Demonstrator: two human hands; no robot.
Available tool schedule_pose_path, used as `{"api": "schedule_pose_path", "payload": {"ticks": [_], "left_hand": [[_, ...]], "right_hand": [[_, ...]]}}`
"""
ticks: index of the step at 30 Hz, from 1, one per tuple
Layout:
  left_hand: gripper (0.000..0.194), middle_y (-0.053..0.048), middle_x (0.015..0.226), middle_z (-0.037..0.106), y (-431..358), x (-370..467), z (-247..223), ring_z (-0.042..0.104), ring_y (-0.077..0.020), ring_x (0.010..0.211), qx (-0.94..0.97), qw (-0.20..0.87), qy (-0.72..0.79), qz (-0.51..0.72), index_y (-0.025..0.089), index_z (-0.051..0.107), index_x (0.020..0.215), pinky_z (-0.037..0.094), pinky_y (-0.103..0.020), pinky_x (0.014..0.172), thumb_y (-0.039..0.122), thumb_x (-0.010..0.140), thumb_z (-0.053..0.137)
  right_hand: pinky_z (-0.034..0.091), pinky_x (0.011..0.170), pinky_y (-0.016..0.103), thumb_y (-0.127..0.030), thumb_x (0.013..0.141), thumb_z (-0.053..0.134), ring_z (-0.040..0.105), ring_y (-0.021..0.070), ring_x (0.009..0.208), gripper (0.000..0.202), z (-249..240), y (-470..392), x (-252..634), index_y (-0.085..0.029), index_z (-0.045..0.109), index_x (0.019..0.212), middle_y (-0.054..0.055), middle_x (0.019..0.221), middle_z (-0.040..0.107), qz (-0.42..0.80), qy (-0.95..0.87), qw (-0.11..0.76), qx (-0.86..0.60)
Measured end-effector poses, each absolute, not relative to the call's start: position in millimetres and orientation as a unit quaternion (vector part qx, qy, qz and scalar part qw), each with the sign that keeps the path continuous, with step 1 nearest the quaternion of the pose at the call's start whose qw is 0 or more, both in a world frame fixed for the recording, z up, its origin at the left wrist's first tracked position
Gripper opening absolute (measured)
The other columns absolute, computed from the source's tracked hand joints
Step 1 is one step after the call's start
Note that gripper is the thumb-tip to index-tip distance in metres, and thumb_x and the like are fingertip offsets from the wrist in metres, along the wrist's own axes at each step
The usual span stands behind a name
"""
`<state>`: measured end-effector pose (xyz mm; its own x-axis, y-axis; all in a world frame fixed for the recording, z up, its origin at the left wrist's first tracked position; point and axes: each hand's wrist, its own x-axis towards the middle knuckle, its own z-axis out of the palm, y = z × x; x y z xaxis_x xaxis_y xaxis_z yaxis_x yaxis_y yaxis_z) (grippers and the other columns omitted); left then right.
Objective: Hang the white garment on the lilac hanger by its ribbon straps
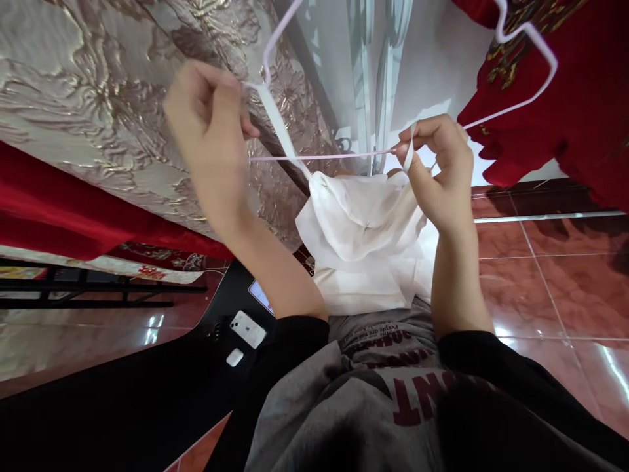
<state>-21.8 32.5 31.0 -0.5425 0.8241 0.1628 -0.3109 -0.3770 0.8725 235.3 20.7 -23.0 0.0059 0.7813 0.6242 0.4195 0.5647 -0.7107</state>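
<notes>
A thin pink hanger (339, 156) stretches between my hands. White fabric with a ruffled top (363, 229) hangs below it over my lap. One white strap (278, 121) runs from the fabric up to the hanger's left end. My left hand (211, 131), blurred by motion, is closed beside that end, and what its fingers hold is hidden. At the right, my right hand (437, 160) pinches the hanger's bar, with a second narrow white strap (409, 147) at its fingertips.
Embossed fabric (108, 98) and red cloth (73, 210) hang at the left, more red cloth (555, 98) at the right. A phone (248, 329) and a small white case (234, 357) lie on a black surface (147, 387). Tiled floor (565, 269) shows at right.
</notes>
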Motion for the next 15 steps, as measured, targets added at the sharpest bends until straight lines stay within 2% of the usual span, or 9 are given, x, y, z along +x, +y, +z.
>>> {"api": "schedule_pose_path", "payload": {"ticks": [4, 7, 9, 12, 15], "left_hand": [[0.01, 0.0, 0.077, 0.055, 41, -10, 9, 0.06, -0.0125, 0.074, 0.339, 0.384, 0.367, 0.777, 0.02, 0.054, 0.099, 0.055, -0.026, 0.075, 0.024, 0.109, 0.053], [0.021, -0.003, 0.083, 0.062, 37, 10, -11, 0.065, -0.0154, 0.082, 0.375, 0.407, 0.27, 0.788, 0.019, 0.056, 0.1, 0.055, -0.031, 0.082, 0.021, 0.113, 0.039], [0.027, -0.003, 0.082, 0.064, 35, 23, -21, 0.067, -0.0162, 0.084, 0.403, 0.41, 0.245, 0.781, 0.02, 0.055, 0.099, 0.054, -0.031, 0.084, 0.018, 0.114, 0.033], [0.03, -0.001, 0.074, 0.064, 35, 29, -25, 0.067, -0.0151, 0.08, 0.427, 0.399, 0.255, 0.77, 0.021, 0.054, 0.097, 0.052, -0.026, 0.077, 0.014, 0.113, 0.03], [0.032, -0.001, 0.072, 0.065, 36, 23, -25, 0.068, -0.0154, 0.075, 0.44, 0.39, 0.262, 0.765, 0.022, 0.053, 0.094, 0.053, -0.026, 0.073, 0.012, 0.113, 0.029]], "right_hand": [[0.043, 0.112, 0.055, -0.057, 0.091, 0.057, 0.062, 0.0232, 0.105, 0.028, -17, 16, 234, -0.031, 0.062, 0.1, 0.001, 0.105, 0.071, 0.123, -0.692, 0.55, -0.451], [0.047, 0.109, 0.051, -0.051, 0.091, 0.059, 0.061, 0.0226, 0.11, 0.023, -22, 19, 229, -0.032, 0.061, 0.104, 0.001, 0.109, 0.07, 0.125, -0.714, 0.543, -0.424], [0.05, 0.107, 0.047, -0.045, 0.089, 0.064, 0.062, 0.0221, 0.114, 0.028, -28, 24, 230, -0.033, 0.059, 0.114, 0.002, 0.115, 0.066, 0.102, -0.697, 0.603, -0.374], [0.048, 0.113, 0.048, -0.037, 0.087, 0.069, 0.058, 0.0237, 0.127, 0.043, -37, 28, 251, -0.031, 0.054, 0.127, 0.005, 0.129, 0.058, 0.013, -0.613, 0.715, -0.336], [0.039, 0.121, 0.047, -0.029, 0.088, 0.066, 0.048, 0.0238, 0.143, 0.045, -35, 29, 291, -0.034, 0.054, 0.132, -0.001, 0.14, 0.055, -0.013, -0.589, 0.712, -0.383]]}}
